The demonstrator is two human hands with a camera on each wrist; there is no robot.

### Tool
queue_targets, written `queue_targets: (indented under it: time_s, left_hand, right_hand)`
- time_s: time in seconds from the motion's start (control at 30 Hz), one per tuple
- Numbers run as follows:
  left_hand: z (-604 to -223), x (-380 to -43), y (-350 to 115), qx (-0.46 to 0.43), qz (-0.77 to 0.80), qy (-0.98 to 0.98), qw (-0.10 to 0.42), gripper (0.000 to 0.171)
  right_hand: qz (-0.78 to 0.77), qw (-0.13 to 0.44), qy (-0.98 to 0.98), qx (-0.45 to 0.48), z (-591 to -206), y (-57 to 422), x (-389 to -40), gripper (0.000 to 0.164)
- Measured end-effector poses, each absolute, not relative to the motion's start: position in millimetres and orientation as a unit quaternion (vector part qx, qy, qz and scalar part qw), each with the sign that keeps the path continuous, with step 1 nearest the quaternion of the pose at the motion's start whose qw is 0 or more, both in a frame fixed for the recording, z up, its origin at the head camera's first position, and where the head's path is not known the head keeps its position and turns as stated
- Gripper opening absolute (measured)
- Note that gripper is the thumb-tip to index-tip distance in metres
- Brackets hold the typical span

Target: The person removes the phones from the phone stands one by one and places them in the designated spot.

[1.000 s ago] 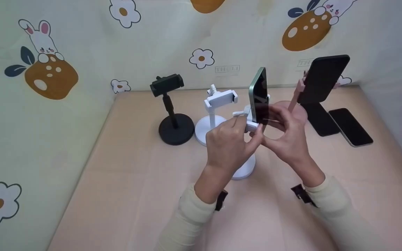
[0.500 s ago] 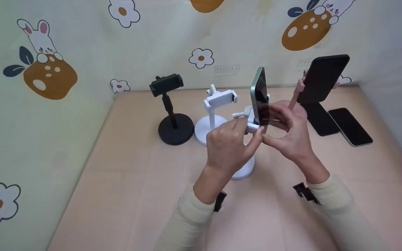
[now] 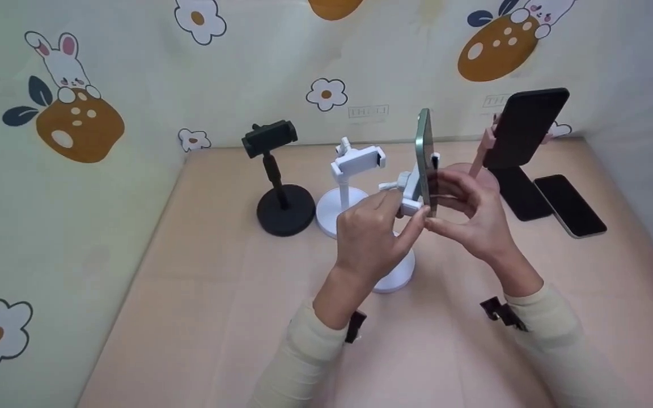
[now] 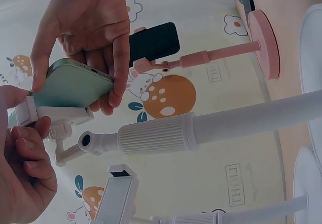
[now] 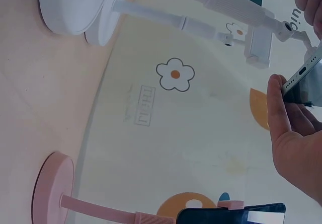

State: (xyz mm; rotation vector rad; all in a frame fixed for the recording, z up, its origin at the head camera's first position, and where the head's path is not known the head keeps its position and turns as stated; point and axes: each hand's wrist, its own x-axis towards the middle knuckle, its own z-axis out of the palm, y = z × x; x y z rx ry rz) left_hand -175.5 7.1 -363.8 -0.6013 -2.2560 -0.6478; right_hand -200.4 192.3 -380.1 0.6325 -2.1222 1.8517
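Note:
A green phone (image 3: 424, 153) stands upright, nearly edge-on, against the clamp (image 3: 411, 205) of the nearest white phone stand (image 3: 399, 275). My right hand (image 3: 482, 226) holds its lower part, thumb on one side and fingers on the other, as the left wrist view shows. My left hand (image 3: 366, 238) grips the clamp's near jaw, fingers curled behind it and thumb toward the phone's edge. Seen from the left wrist, the phone's green back (image 4: 70, 85) faces the clamp bracket (image 4: 65, 114) at an angle. Whether the far jaw touches the phone cannot be told.
A black phone stand (image 3: 285, 209) and another white stand (image 3: 359, 161) are behind on the left. To the right, a pink stand (image 3: 479, 156) carries a dark phone (image 3: 526, 127). Two more phones (image 3: 570, 206) (image 3: 516, 192) lie flat beside it.
The green phone has swung more edge-on, its left edge shifting right and showing more of the clamp. My right hand has moved slightly right with it; my left hand stays nearly still.

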Motion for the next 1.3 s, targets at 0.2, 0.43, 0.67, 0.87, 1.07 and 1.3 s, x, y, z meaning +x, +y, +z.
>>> queue_targets:
  time_s: [0.2, 0.43, 0.67, 0.87, 1.07, 1.3]
  left_hand:
    - [-363.7, -175.5, 7.0, -0.237, -0.259, -0.87, 0.345, 0.027]
    - [-359.3, -174.9, 3.9, -0.247, -0.267, -0.88, 0.306, 0.032]
    - [-357.5, -174.0, -0.5, -0.257, -0.274, -0.886, 0.272, 0.033]
    - [-361.5, -175.2, -3.2, -0.248, -0.295, -0.885, 0.26, 0.036]
    - [-362.1, -176.7, -7.4, -0.238, -0.309, -0.888, 0.244, 0.037]
    - [-367.2, -180.0, -15.8, -0.239, -0.377, -0.863, 0.238, 0.026]
  right_hand:
    - [0.657, 0.115, -0.705, 0.241, -381.9, 194.8, -201.6, 0.064]
    - [0.66, 0.103, -0.705, 0.238, -382.2, 194.6, -200.8, 0.07]
    - [0.656, 0.099, -0.712, 0.23, -382.9, 194.0, -197.6, 0.071]
    - [0.659, 0.096, -0.708, 0.235, -384.3, 193.0, -196.2, 0.07]
    - [0.66, 0.098, -0.706, 0.239, -385.1, 191.8, -195.8, 0.072]
    - [0.664, 0.098, -0.701, 0.241, -386.3, 192.6, -194.6, 0.072]
